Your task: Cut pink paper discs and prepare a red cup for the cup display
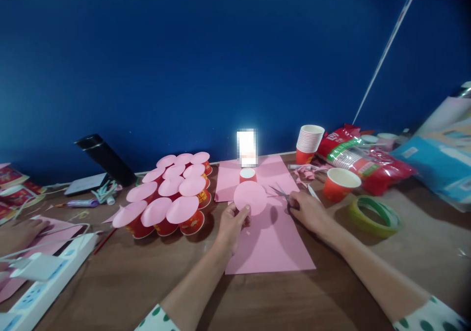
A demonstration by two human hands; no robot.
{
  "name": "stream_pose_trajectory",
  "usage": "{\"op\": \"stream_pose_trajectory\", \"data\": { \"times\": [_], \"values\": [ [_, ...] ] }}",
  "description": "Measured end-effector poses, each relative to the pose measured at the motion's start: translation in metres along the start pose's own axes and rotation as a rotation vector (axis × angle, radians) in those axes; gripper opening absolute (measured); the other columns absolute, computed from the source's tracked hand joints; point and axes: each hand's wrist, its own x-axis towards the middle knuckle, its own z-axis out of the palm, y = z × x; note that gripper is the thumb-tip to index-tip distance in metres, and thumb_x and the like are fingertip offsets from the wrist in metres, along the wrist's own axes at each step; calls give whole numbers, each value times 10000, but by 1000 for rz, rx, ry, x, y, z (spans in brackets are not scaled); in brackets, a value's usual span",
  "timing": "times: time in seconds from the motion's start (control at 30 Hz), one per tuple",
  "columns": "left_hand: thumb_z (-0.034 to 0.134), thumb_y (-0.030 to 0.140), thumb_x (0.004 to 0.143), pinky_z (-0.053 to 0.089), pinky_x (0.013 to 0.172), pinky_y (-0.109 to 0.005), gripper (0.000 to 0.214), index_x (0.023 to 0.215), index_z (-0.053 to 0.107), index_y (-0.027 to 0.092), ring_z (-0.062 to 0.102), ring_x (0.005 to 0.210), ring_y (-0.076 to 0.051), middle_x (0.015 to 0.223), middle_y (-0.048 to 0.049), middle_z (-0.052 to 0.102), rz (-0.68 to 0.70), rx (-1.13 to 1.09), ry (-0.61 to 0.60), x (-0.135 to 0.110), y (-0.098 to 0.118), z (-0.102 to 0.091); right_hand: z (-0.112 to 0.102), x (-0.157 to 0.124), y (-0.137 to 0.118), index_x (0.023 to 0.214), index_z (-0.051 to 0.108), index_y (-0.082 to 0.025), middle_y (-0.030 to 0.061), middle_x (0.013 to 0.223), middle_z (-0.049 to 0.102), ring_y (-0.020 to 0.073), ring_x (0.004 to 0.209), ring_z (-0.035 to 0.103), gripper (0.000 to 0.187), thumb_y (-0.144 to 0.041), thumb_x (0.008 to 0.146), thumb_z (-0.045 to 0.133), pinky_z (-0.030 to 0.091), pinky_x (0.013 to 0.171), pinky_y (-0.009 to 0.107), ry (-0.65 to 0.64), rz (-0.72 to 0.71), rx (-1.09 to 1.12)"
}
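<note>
My left hand [231, 224] pinches a round pink paper disc [250, 197] and holds it upright above a pink paper sheet [270, 245] on the wooden table. My right hand [307, 210] rests on the table just right of the disc, its fingers closed on the handles of a pair of scissors [278, 191] whose blades point left toward the disc. A small red paper cup [248, 175] stands upside down just behind the disc.
Several red cups capped with pink discs [169, 196] cluster to the left. A cup stack [309, 143], a single red cup [340, 182], a red cup package [364, 161] and a green tape roll [374, 216] lie right. A power strip [44, 284] and another person's hand [18, 233] are far left.
</note>
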Motion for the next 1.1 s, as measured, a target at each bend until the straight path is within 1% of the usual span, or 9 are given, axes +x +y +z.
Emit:
{"op": "stream_pose_trajectory", "data": {
  "times": [0.2, 0.33, 0.57, 0.63, 0.7, 0.8, 0.83, 0.93, 1.1],
  "values": [
    [801, 402, 621, 345, 468, -198, 350, 722, 586, 145, 448, 446, -60, 491, 56, 533, 8, 29, -1, -2, 1, 3, -2, 6, 8, 701, 577, -196, 2, 684, 646, 152, 643, 580, 67, -155, 701, 631, 374, 580, 240, -151, -16, 119],
    [801, 404, 616, 347, 471, -202, 353, 738, 594, 144, 448, 447, -62, 494, 55, 536, 8, 38, -6, -3, 1, 4, -11, 5, 9, 792, 651, -177, 23, 733, 695, 161, 663, 624, 74, -197, 724, 630, 434, 599, 244, -240, -51, 211],
    [804, 400, 620, 350, 476, -205, 350, 729, 591, 144, 450, 456, -64, 506, 49, 540, 26, 37, -23, -5, 5, 4, -25, -2, -7, 1053, 632, -148, 92, 901, 723, 212, 804, 672, 328, -409, 884, 528, 488, 730, 309, -180, -49, 272],
    [801, 401, 633, 366, 491, -206, 346, 730, 587, 147, 463, 469, -66, 518, 48, 546, 43, 30, -16, -4, 6, 3, -30, -13, -22, 1086, 633, -159, 96, 949, 729, 217, 839, 679, 327, -401, 905, 508, 497, 760, 316, -210, -98, 240],
    [794, 398, 651, 382, 507, -204, 337, 748, 589, 149, 474, 485, -65, 537, 49, 553, 65, 19, -8, -3, 6, 2, -32, -30, -40, 1144, 651, -173, 115, 1060, 720, 255, 923, 676, 350, -391, 889, 552, 503, 814, 355, -261, -172, 99],
    [796, 388, 651, 391, 511, -202, 331, 754, 589, 151, 473, 489, -62, 547, 53, 552, 90, -3, 3, -1, 7, 1, -26, -58, -61, 1311, 593, -160, 155, 1287, 636, 307, 1145, 612, 473, -344, 875, 586, 480, 967, 401, -414, -366, -8],
    [800, 387, 644, 391, 508, -202, 333, 743, 585, 152, 473, 486, -62, 542, 55, 548, 92, -9, 5, -1, 7, 1, -22, -65, -65, 1363, 556, -158, 163, 1375, 576, 320, 1222, 563, 536, -341, 862, 609, 443, 1032, 420, -414, -419, -33],
    [808, 392, 626, 392, 504, -202, 344, 716, 576, 155, 478, 481, -63, 536, 57, 544, 83, -18, 7, -2, 8, 2, -14, -74, -64, 1384, 542, -138, 169, 1446, 513, 315, 1294, 508, 525, -297, 886, 586, 387, 1104, 425, -395, -450, -86],
    [823, 401, 591, 401, 510, -201, 372, 727, 583, 153, 484, 490, -63, 548, 58, 547, 48, -22, 10, -3, 10, 5, -21, -65, -50, 1263, 641, -180, 132, 1333, 618, 286, 1182, 590, 363, -282, 932, 529, 439, 1049, 400, -365, -412, -95]
  ]
}}
